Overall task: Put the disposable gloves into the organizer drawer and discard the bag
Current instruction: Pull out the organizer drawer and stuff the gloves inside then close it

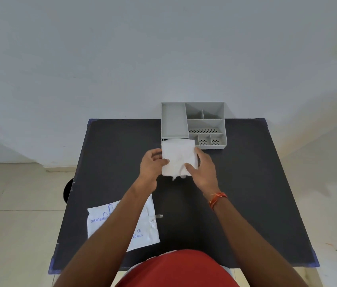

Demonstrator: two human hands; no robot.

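Observation:
A folded white stack of disposable gloves (178,157) sits between both hands, right in front of the grey organizer (204,123) at the table's far edge. My left hand (152,165) grips the stack's left side, thumb on top. On the stack's right side my right hand (203,167) holds it, thumb pressed on its lower corner. The stack covers the organizer's lower left front, where a dark gap of the drawer (164,139) shows; the drawer itself is mostly hidden. The white printed glove bag (146,226) lies flat at the table's near left, partly under my left forearm.
The black table (246,193) stands against a pale wall. The organizer's top holds several empty compartments, some with perforated floors. A dark round object (68,191) shows beside the table's left edge, over the tiled floor.

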